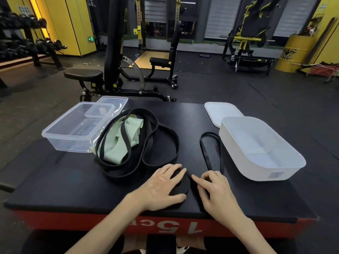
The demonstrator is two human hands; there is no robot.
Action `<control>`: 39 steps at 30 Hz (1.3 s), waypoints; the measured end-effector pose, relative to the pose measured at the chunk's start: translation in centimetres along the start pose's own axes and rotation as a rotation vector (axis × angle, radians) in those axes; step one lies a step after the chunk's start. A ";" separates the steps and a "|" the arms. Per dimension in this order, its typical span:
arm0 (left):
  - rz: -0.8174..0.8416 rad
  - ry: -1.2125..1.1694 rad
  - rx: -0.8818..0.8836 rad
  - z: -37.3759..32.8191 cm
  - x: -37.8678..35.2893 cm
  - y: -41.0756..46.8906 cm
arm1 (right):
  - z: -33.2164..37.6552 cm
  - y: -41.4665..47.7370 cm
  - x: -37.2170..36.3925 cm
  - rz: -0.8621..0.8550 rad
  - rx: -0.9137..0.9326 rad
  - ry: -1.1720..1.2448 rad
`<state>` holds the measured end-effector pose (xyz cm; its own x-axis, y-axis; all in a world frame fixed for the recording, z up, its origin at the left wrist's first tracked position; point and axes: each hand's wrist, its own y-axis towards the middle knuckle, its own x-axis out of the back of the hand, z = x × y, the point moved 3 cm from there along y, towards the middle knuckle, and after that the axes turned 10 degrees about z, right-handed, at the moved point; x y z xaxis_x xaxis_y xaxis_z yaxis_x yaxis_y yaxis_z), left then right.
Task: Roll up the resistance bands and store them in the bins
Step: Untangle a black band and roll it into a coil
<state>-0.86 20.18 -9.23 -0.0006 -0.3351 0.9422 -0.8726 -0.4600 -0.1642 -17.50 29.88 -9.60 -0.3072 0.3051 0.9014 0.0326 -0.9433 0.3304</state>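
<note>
A partly rolled black band coil (181,186) lies flat near the front of the black platform (73,180). My left hand (161,186) grips the coil, fingers over its top and thumb along its near edge. My right hand (214,187) sits just right of it, fingers curled on the band's strap, index finger pointing at the coil. The unrolled tail of this band (207,151) loops away toward a white bin (260,149). A heap of loose black bands (139,149) with a pale green band (117,143) lies in the middle. A clear bin (77,125) stands at the left.
A clear lid (113,103) lies behind the clear bin and a white lid (222,112) behind the white bin. The platform has a red front edge. Beyond it stand a weight bench (113,70), racks, dumbbells and a yellow drum (293,52).
</note>
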 end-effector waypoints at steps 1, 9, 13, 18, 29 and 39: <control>0.000 -0.029 -0.023 0.5 0.2 0.0 | -0.2 0.0 0.2 0.016 -0.002 -0.014; -0.262 -0.097 0.122 -0.2 -0.3 1.3 | -0.4 1.2 0.0 0.020 -0.021 -0.010; -0.333 -0.068 0.298 -1.3 -0.7 2.5 | -0.3 1.7 -0.4 -0.026 -0.088 0.011; -0.222 -0.203 0.228 -0.8 -0.4 2.2 | -0.3 1.5 -0.4 -0.044 -0.074 -0.001; -0.101 -0.227 0.063 1.2 0.7 0.9 | -0.8 1.1 0.1 -0.010 -0.042 -0.047; -0.361 -0.152 0.327 -0.7 -0.3 1.4 | 0.4 2.1 -0.5 -0.031 -0.162 -0.095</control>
<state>-2.41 20.17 -9.56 0.3645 -0.2120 0.9067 -0.6054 -0.7938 0.0578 -16.95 27.84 -9.24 -0.2142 0.3380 0.9165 -0.1315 -0.9397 0.3158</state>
